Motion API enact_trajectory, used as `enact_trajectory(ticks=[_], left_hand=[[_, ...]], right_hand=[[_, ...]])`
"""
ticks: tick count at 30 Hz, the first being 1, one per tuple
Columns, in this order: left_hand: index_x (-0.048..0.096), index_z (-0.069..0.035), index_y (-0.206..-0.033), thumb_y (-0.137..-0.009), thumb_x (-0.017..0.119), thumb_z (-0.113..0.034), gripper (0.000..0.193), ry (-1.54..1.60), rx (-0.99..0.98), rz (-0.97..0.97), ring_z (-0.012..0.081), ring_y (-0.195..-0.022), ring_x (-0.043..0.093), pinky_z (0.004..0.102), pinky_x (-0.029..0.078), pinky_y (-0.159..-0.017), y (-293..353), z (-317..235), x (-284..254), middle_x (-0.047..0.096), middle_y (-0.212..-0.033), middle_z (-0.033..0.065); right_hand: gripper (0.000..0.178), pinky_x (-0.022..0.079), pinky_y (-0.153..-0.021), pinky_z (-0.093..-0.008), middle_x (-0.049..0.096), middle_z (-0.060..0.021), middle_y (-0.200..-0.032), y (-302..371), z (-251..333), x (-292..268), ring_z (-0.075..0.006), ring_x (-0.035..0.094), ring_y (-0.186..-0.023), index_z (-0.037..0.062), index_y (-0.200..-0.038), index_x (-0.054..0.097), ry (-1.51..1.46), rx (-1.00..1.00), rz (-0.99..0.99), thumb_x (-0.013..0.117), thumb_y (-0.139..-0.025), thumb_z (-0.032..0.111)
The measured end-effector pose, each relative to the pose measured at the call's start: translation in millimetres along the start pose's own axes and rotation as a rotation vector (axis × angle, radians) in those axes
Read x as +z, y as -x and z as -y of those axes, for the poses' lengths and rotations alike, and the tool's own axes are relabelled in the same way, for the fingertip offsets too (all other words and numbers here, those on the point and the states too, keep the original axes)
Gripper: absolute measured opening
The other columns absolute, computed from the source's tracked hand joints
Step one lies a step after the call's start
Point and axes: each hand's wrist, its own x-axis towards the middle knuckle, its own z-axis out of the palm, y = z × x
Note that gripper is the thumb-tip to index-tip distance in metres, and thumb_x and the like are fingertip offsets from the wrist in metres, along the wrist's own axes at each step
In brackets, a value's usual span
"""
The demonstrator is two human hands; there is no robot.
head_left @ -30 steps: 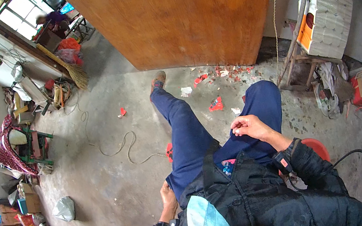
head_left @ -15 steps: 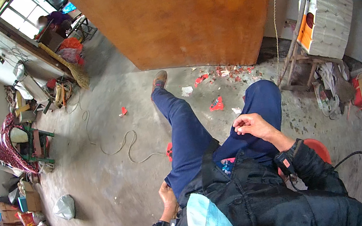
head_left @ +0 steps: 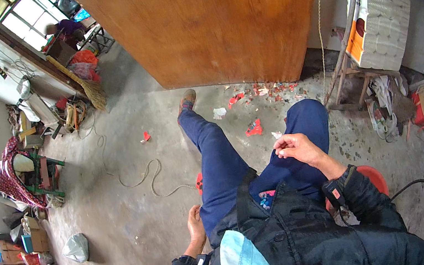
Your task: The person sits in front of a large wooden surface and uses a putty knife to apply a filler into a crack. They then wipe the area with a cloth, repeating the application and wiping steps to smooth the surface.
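- The right hand (head_left: 297,148) is palm-in above the right thigh of the navy trousers (head_left: 220,156), fingers curled, thumb close to the fingertips: a narrow gap. Whether it pinches something small, I cannot tell.
- The left hand (head_left: 195,227) is beside the left hip, fingers loosely bent; I cannot tell whether they touch the trousers or hold anything.
- A red paper scrap (head_left: 199,183) lies on the concrete floor (head_left: 119,215) straight ahead of the left hand, against the outline of the left thigh.
- From beside that scrap, the thin rope (head_left: 154,182) winds forward and leftward, its long axis running away from the body. The left hand is clearly nearer it.
- Ahead and left of the right hand, between the knees, lies a larger red scrap (head_left: 253,128), nearer that hand.
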Motion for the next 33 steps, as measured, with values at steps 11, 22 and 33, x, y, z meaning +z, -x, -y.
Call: enact_trajectory(ticks=[11, 22, 33], left_hand=[[0.057, -0.006, -0.095, -0.075, 0.049, 0.002, 0.023, -0.3, 0.073, -0.047, 0.0206, -0.079, 0.057, 0.029, 0.045, -0.074, -11.8, 18.0, 6.6, 0.058, -0.082, 0.0096], [0.041, 0.0, -0.122, -0.086, 0.05, 0.0, 0.038, 0.69, -0.374, 0.422, 0.0139, -0.098, 0.054, 0.0256, 0.044, -0.084, 8.6, 5.2, -30.2, 0.055, -0.111, 0.007], [0.049, 0.0, -0.1, -0.084, 0.051, 0.004, 0.016, 0.551, -0.206, 0.276, 0.0129, -0.083, 0.057, 0.0245, 0.049, -0.073, -4.1, 31.8, -16.8, 0.059, -0.093, 0.0065]], right_hand=[[0.015, 0.047, -0.07, -0.0232, 0.06, -0.004, -0.084, -1.8, -4.7, -3.0, -0.0103, 0.057, -0.076, -0.0021, -0.096, 0.057, -0.046, 0.024, -0.018, 0.054, -0.081, -0.002], [0.015, 0.047, -0.067, -0.0227, 0.06, -0.0042, -0.081, -3.8, -10.9, -5.7, -0.0099, 0.057, -0.073, -0.0018, -0.095, 0.057, -0.017, -0.034, -0.016, 0.056, -0.08, -0.002], [0.016, 0.046, -0.066, -0.0222, 0.06, -0.0046, -0.083, -5.9, -1.2, -1.8, -0.0114, 0.059, -0.075, -0.0019, -0.095, 0.057, -0.028, -0.02, 0.023, 0.056, -0.079, -0.002]])
